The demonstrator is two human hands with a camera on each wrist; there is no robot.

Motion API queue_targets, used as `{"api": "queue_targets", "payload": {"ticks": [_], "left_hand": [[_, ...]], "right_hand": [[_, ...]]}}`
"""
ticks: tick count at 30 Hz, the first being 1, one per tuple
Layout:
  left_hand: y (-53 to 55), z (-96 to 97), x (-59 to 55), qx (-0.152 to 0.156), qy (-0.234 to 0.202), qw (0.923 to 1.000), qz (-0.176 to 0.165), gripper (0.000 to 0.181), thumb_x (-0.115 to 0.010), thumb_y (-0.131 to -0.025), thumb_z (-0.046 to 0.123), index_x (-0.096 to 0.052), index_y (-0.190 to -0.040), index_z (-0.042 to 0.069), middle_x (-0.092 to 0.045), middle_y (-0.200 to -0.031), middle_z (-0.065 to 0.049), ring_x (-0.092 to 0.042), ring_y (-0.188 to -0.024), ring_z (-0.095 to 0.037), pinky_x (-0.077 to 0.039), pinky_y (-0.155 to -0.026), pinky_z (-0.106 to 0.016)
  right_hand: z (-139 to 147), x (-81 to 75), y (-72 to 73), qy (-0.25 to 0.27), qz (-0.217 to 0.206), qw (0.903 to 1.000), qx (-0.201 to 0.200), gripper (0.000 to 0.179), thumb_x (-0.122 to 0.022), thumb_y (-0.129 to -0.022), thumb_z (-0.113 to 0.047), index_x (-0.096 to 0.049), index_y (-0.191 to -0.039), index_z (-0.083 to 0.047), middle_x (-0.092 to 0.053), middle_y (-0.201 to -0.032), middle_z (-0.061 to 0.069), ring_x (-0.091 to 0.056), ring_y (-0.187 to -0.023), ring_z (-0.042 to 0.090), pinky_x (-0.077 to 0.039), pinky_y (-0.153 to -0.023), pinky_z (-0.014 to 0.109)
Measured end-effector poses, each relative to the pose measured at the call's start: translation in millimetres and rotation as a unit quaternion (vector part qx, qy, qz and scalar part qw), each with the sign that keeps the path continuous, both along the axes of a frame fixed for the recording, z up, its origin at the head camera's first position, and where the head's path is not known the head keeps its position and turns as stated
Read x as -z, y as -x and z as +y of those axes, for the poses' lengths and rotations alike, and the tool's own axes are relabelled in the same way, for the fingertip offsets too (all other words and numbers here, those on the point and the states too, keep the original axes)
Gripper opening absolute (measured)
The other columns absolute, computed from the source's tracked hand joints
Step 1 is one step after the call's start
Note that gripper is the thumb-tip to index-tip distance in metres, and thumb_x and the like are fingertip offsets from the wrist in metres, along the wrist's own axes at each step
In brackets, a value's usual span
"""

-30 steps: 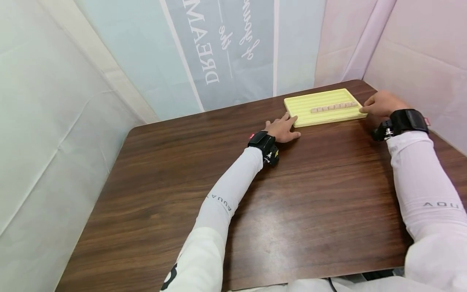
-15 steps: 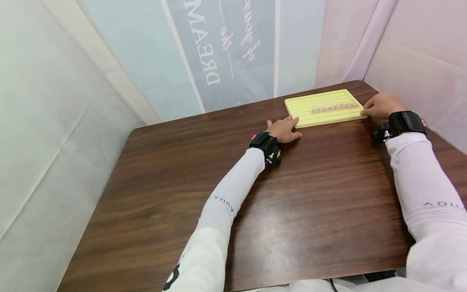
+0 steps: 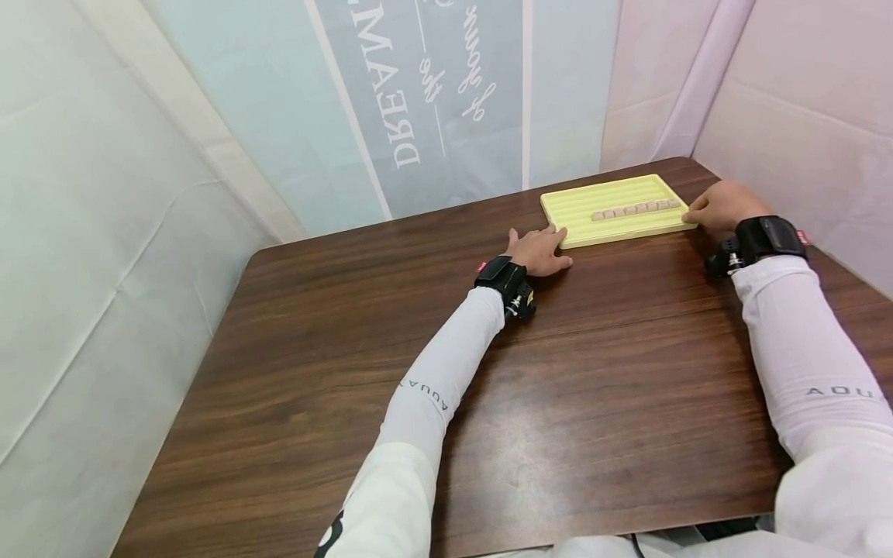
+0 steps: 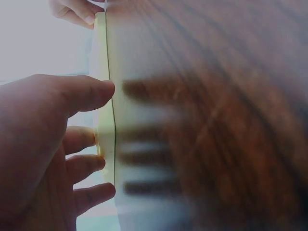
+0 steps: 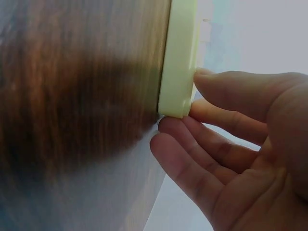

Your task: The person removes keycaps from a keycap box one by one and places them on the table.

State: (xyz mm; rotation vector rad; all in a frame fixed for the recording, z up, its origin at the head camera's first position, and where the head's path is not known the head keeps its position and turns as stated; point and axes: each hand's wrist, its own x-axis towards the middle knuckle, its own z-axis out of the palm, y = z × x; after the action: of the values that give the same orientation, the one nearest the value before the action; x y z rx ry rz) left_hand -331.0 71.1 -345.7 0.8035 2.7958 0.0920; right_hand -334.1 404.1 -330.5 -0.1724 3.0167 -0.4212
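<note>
A shallow yellow tray (image 3: 607, 194) with raised lengthwise ridges lies at the far right of the table. One row of several small wooden blocks (image 3: 635, 209) sits in it, reaching toward its right end. At the tray's left front corner, my left hand (image 3: 536, 253) has its fingers spread, some fingertips touching the edge; in the left wrist view its thumb (image 4: 91, 94) lies along the tray's side. My right hand (image 3: 732, 206) pinches the right front corner, thumb (image 5: 226, 89) at the upper rim and fingers against the end wall.
The brown wood-grain table (image 3: 335, 364) stretches left and toward me. A printed cloth backdrop (image 3: 446, 93) hangs behind its far edge. Pale fabric walls stand on the left (image 3: 84, 232) and right (image 3: 816, 139), the right one close to my right hand.
The head view has shifted slightly. The tray and both hands appear a touch further left, with the same contact at its two ends.
</note>
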Motion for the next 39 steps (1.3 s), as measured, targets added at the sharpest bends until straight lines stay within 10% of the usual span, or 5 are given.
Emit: {"api": "queue_targets", "payload": {"ticks": [39], "left_hand": [[11.5, -26.2, 2.1, 0.013, 0.004, 0.9995, -0.028, 0.070, -0.040, -0.100, 0.049, -0.008, -0.156, 0.021, -0.009, -0.164, -0.003, -0.019, -0.150, -0.016, -0.010, -0.124, -0.047]], "right_hand": [[-30, 7.3, 10.5, -0.005, 0.061, 0.9981, 0.004, 0.030, -0.052, -0.088, -0.013, -0.073, -0.093, 0.008, -0.070, -0.066, 0.011, -0.054, -0.063, 0.017, -0.036, -0.061, 0.029]]}}
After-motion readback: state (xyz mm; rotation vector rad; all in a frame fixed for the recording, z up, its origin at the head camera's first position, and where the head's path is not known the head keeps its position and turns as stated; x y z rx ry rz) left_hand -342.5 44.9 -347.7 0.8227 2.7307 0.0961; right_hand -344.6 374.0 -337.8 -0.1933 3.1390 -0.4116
